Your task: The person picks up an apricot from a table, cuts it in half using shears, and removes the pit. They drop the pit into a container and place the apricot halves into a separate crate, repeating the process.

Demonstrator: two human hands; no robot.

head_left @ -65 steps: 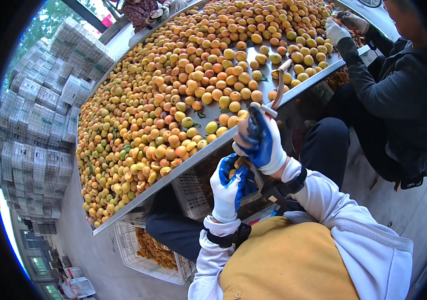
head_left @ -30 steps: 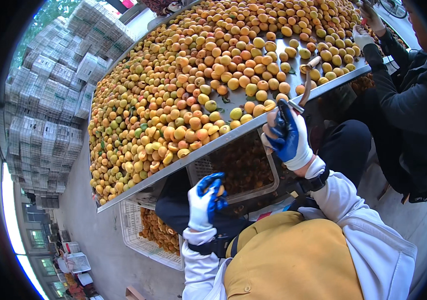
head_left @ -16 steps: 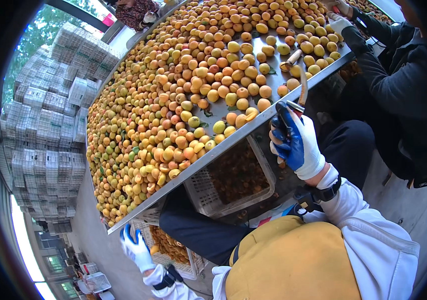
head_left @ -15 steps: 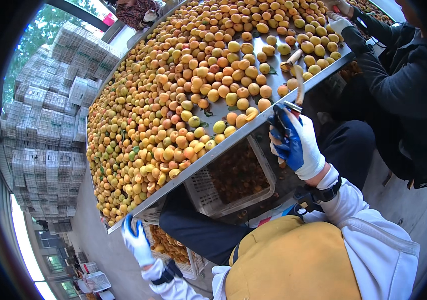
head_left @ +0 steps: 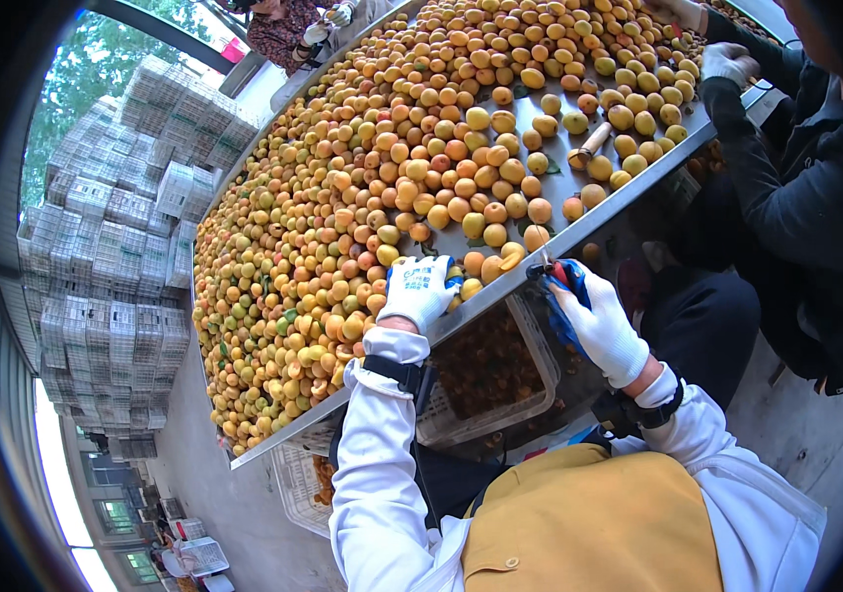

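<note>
Nearest: yellow apron and white sleeves at lower edge. Right hand (head_left: 601, 326), in white glove with blue palm, curled shut around a small tool with a red-and-blue handle (head_left: 557, 276), held just off the desk rim; blade end too small to make out. Left hand (head_left: 419, 289), same glove, laid palm-down on the fruit just inside the rim, fingers bent over one or two apricots (head_left: 471, 288); whether actually pinched, cannot tell.

Below the rim, between the knees: clear plastic crate (head_left: 488, 380) part-filled with darker pieces.

Handling, judged: apricots light, round, soft-skinned, likely to bruise under pressure and to roll on bare metal. Best taken around the middle with fingertips, gently.

Desk (head_left: 607, 202): long metal tray, raised lip on near edge, keeping fruit from rolling off. Bare patches of metal only near the lip, by a wooden-handled tool (head_left: 589, 146) lying there; elsewhere fruit packed touching. Little room for sliding; lifting clear looks easier.

Right: another person's dark sleeve and gloved hand (head_left: 729, 64) at the same rim, close by. Far left: stacked grey crates (head_left: 106, 257), well apart.
</note>
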